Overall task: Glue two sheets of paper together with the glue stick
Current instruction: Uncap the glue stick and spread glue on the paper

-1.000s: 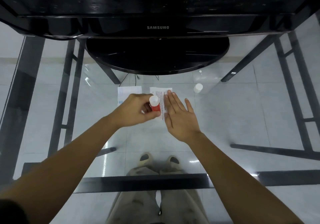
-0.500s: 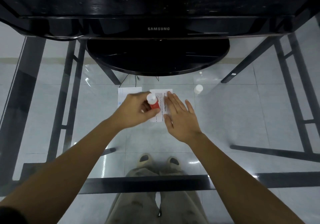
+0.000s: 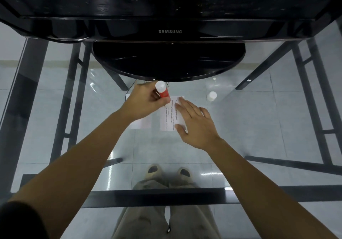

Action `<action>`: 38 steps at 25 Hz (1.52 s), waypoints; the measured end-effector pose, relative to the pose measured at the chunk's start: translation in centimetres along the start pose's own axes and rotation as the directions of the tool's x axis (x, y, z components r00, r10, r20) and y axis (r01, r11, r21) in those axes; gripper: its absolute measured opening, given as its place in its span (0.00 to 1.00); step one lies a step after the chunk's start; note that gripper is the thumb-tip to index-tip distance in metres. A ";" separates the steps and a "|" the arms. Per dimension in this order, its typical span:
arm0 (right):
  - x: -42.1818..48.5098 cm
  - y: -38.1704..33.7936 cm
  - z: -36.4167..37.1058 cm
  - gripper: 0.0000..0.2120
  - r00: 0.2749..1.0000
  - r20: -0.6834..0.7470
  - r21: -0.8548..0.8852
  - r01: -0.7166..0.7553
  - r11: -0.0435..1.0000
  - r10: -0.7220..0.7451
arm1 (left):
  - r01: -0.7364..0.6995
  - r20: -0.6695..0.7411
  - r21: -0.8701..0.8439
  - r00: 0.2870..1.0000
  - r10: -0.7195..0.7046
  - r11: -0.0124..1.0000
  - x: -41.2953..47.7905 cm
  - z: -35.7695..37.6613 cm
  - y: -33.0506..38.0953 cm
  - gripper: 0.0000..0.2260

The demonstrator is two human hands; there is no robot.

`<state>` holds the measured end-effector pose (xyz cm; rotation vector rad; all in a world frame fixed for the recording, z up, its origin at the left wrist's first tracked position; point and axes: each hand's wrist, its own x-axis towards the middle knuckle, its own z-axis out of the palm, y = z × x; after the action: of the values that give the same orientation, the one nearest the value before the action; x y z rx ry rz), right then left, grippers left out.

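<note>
Left hand [image 3: 143,102] grips the glue stick [image 3: 162,91], red barrel, white end uppermost, tilted, at 12 o'clock of the printed sheet [image 3: 171,115]. Right hand [image 3: 197,123] lies flat, fingers spread, pressing that sheet's 3 o'clock side onto the glass table [image 3: 249,127]. Second sheet [image 3: 141,124] lies at 9 o'clock, mostly under the left wrist. White cap [image 3: 211,96] stands at 2 o'clock, apart from both.

Red glue stick [image 3: 164,92] tilted, printed sheet [image 3: 169,115] flat, second sheet [image 3: 141,124] beside
</note>
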<state>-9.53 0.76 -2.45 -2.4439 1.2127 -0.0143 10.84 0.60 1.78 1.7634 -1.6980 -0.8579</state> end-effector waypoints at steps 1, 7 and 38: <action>0.1 0.3 -0.1 0.31 1.000 -0.009 0.000 -0.010 1.000 0.010 | -0.001 0.033 -0.024 0.999 0.002 1.000 -0.8 0.2 -0.1 0.10; 0.7 1.3 -0.3 0.36 1.000 0.003 0.001 -0.024 1.000 0.024 | -0.052 0.164 -0.037 0.985 0.057 0.998 -1.3 1.0 0.1 0.09; 0.7 1.3 0.2 0.42 0.998 0.004 0.139 -0.068 0.988 0.068 | -0.046 -0.003 0.069 0.999 0.046 0.997 2.2 2.1 1.3 0.11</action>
<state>-10.07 -0.43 -3.20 -2.2821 1.2514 -0.0776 8.47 -1.58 1.22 1.7621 -1.7772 -0.7833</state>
